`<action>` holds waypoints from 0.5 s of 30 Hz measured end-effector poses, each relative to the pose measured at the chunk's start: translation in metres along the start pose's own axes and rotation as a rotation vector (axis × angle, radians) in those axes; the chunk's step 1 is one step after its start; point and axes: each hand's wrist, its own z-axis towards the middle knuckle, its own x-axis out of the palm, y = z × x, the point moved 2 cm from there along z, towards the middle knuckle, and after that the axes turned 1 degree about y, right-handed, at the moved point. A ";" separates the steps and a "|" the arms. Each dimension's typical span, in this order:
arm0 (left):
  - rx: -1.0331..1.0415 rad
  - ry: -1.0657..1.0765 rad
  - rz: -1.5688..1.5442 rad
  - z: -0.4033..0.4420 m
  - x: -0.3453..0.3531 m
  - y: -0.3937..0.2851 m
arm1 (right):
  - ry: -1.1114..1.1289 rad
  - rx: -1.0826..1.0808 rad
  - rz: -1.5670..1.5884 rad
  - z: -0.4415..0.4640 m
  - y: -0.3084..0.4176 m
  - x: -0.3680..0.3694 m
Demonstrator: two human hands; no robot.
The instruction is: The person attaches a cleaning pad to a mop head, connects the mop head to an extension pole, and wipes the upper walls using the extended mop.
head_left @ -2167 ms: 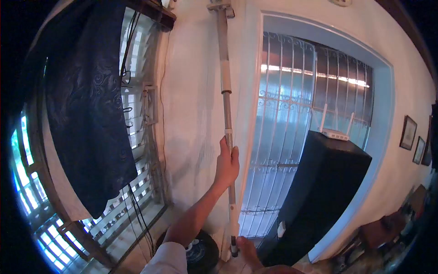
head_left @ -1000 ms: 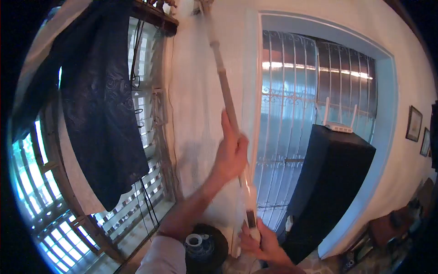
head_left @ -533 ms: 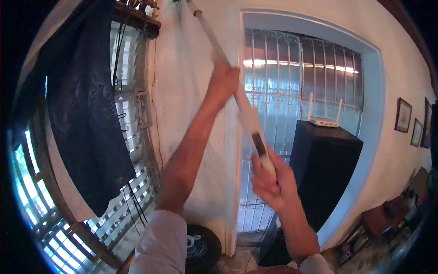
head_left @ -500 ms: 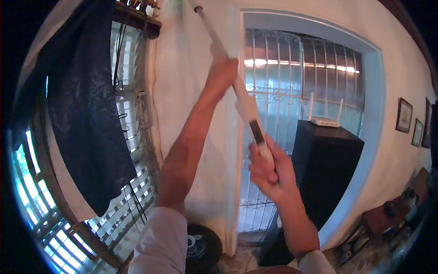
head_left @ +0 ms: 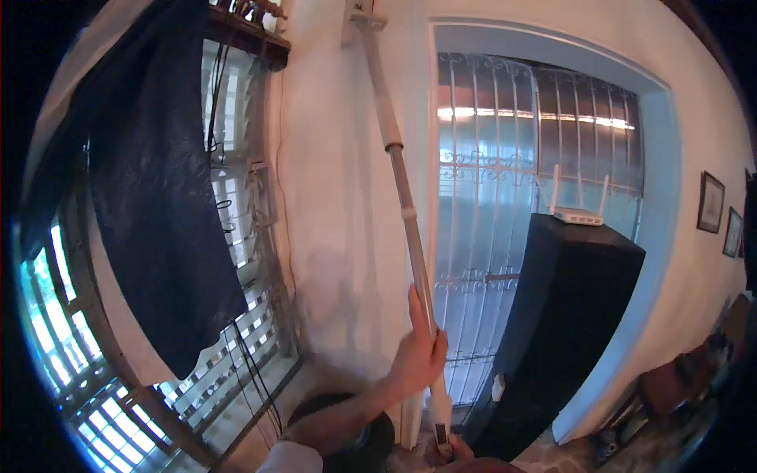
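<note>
I'm seeing the left hand gripping the pole, right hand clasping its lower end; pole is slanting up before the wall; careless leftward swinging could be knocking the ledge.

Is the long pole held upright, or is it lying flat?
The pole is upright, slightly tilted: its top end is high beside the wall, above the left hand gripping it.

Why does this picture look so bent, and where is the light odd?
In the head view, the door frame bows and the corners go black, suggesting a very wide lens; the window glares at left; a bright streak crosses behind the grille; faint shadows seem to lie left of the pole; furniture at lower right is dim and indistinct.
</note>
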 end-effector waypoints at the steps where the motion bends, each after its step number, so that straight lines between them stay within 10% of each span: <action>1: 0.040 0.001 -0.013 -0.007 0.006 -0.006 | -0.004 -0.025 -0.037 -0.006 -0.002 -0.008; 15: 0.383 -0.083 -0.096 0.313 -0.080 -0.179 | 0.525 -0.488 -0.234 0.000 0.240 0.254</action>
